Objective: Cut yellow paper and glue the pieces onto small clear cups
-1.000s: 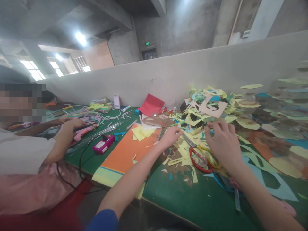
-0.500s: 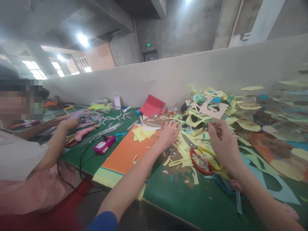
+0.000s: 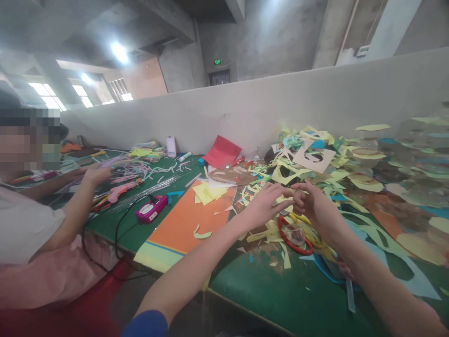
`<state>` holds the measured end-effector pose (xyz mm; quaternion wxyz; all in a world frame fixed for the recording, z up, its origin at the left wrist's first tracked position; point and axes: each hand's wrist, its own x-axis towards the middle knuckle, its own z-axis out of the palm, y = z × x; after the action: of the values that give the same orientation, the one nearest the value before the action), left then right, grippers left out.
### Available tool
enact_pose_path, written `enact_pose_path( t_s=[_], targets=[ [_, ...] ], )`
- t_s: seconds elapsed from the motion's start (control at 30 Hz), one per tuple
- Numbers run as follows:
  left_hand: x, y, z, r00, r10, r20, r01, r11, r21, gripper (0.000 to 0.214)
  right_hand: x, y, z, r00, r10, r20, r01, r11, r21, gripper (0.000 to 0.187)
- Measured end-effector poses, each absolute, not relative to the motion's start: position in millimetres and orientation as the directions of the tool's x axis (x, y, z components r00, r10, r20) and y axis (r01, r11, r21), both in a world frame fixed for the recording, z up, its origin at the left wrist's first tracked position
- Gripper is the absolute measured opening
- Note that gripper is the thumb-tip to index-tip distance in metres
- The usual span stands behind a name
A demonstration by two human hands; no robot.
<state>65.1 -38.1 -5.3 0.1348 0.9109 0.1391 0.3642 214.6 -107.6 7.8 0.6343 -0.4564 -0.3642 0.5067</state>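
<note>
My left hand [image 3: 267, 206] reaches over the paper scraps, its thumb and fingers apart and their tips close to my right hand. My right hand [image 3: 315, 206] has its fingers curled in a pinch; anything between them is too small to make out. Beneath both hands lie scissors with one red and one yellow handle loop [image 3: 299, 245], their blades mostly hidden. A heap of cut paper scraps [image 3: 287, 173] in yellow, green and white spreads behind my hands. On top of it rests a pale sheet with a hole cut out [image 3: 324, 161].
An orange paper sheet [image 3: 182, 220] with yellow paper squares [image 3: 209, 193] lies to the left. A magenta power box [image 3: 151, 209] with a black cable sits farther left. A co-worker [image 3: 31, 224] handles thin strips there. Paper-topped clear cups [image 3: 366, 154] are stacked at right.
My left hand has moved right from the scraps to beside my right hand, now covering the scissors' blades. My right hand has shifted slightly left and down.
</note>
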Motion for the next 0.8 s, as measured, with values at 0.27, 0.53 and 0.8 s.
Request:
enact_pose_path(
  t_s=[0.27,0.53,0.8],
  targets=[
    [67,-34,-10,0.690,0.259,0.676,0.144,-0.964,0.222,0.018,213,-106,8,0.222,0.975,0.010,-0.240,0.064,-0.969,0.030],
    [65,-34,-8,0.752,0.230,0.618,0.169,-0.973,0.156,0.024,218,-95,-4,0.215,0.976,0.023,-0.205,0.068,-0.976,0.040],
    [65,-38,-6,0.701,0.208,0.683,0.168,-0.978,0.126,0.025,218,-93,-12,0.205,0.978,0.036,-0.199,0.077,-0.977,0.042]
  ],
)
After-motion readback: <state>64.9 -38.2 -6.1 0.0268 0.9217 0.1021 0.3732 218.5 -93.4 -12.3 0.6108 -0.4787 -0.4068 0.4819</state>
